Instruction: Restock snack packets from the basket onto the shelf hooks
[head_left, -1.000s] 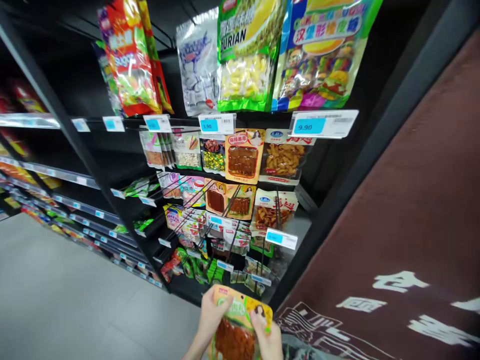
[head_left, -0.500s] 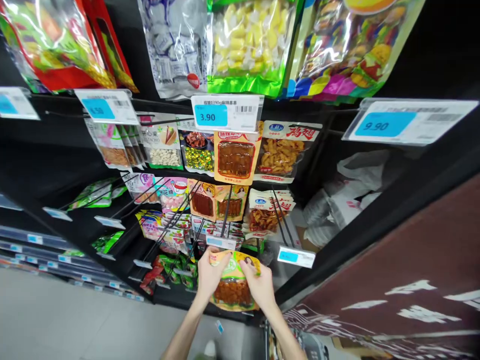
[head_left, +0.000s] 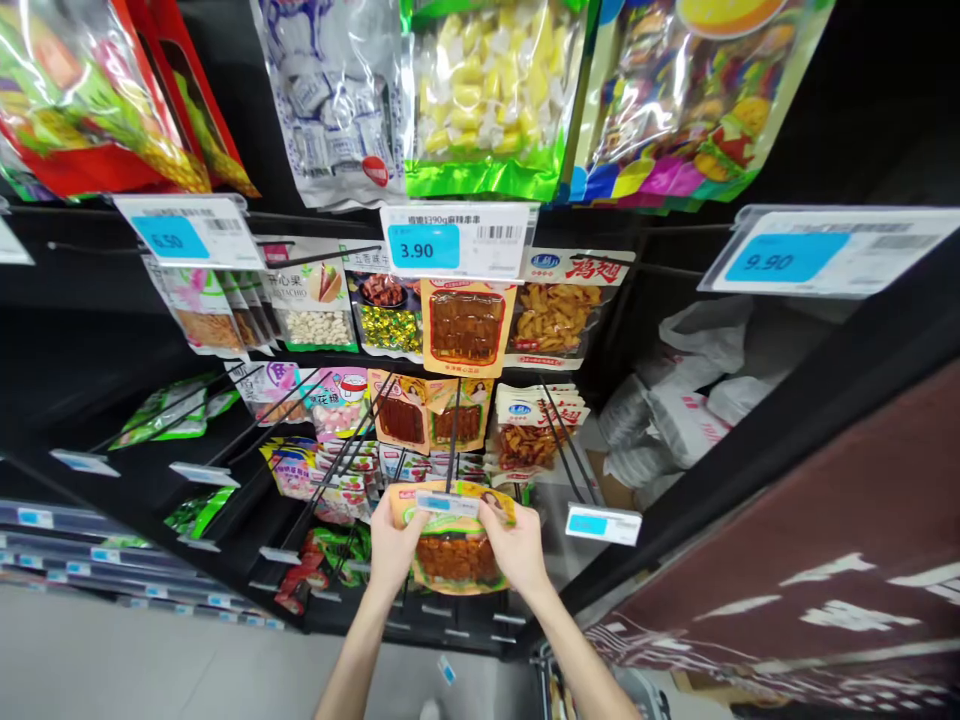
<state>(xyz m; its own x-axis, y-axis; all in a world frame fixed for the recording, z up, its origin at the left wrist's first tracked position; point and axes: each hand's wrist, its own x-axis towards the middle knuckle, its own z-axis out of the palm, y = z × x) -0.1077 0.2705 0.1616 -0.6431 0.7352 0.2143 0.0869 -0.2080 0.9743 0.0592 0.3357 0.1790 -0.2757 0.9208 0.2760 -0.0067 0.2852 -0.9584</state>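
Note:
Both my hands hold one orange and green snack packet (head_left: 454, 552) with brown strips showing through its window. My left hand (head_left: 391, 550) grips its left edge and my right hand (head_left: 517, 546) grips its right edge, fingers closed on it. The packet's top sits right at the end of a black display hook (head_left: 451, 440), behind that hook's small blue price tag (head_left: 447, 503). Further back on the same hook hang matching packets (head_left: 431, 412).
The black rack carries many hanging snack packets on hooks, with price tags reading 3.90 (head_left: 457, 241) and 9.90 (head_left: 829, 249). Large candy bags (head_left: 487, 95) hang above. White plastic bags (head_left: 686, 400) lie behind the rack at right. A dark red panel (head_left: 825, 560) stands right; grey floor (head_left: 112, 660) lies below left.
My hands have raised the packet from low by my body up to the tip of the hook. The view has moved closer to the rack.

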